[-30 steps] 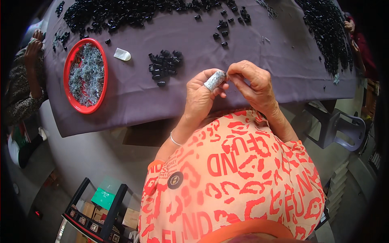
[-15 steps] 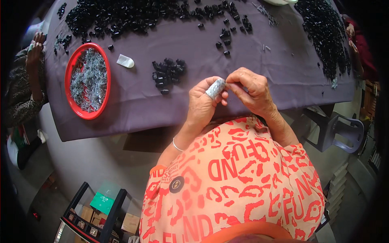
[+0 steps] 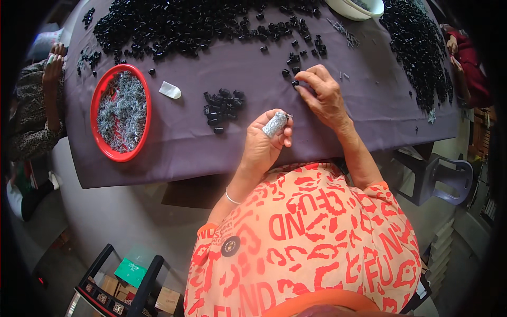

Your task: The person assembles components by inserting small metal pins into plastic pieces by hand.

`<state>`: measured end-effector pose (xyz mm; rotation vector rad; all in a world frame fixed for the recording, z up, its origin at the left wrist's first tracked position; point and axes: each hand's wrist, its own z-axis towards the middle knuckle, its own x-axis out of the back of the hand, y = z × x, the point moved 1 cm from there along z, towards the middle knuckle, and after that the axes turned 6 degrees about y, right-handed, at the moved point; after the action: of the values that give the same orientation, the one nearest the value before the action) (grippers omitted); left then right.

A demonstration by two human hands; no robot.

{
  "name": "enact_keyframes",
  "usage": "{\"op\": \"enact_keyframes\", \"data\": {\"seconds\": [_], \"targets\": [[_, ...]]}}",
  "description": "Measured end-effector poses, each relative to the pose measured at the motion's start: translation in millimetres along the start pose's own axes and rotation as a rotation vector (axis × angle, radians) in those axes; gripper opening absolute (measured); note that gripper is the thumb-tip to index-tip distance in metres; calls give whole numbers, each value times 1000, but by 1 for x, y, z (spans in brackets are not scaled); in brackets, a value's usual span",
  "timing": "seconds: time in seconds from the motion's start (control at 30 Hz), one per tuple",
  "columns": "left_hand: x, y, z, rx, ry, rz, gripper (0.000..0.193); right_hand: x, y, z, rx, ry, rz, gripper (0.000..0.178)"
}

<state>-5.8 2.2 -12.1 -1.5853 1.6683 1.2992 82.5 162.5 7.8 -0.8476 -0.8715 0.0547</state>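
Silver-grey wrapping (image 3: 274,125) is sheathing the thumb of the left hand (image 3: 261,143) above the near edge of the desk (image 3: 177,134), its long axis slanting from near left to far right. At its tip, the grip is pinching a tiny piece (image 3: 289,115), whose thin end is pointing toward the right edge. Farther in, the right hand (image 3: 328,99) is touching a black cap (image 3: 295,83) with thumb and forefinger; how firmly that grip is closing, I cannot tell, and the cap's axis is too small to read. Black parts (image 3: 224,105) are clustering left of it; a red basin (image 3: 120,156) is standing toward the left edge.
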Motion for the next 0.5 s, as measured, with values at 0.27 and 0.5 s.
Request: {"op": "enact_keyframes", "data": {"seconds": [0.27,0.5], "targets": [[3,-1,-1,-20,6,47,13,2,5,-10,158,64,-226,19],[3,-2,-2,-29,7,96,13,-1,-12,10,168,82,-189,19]]}}
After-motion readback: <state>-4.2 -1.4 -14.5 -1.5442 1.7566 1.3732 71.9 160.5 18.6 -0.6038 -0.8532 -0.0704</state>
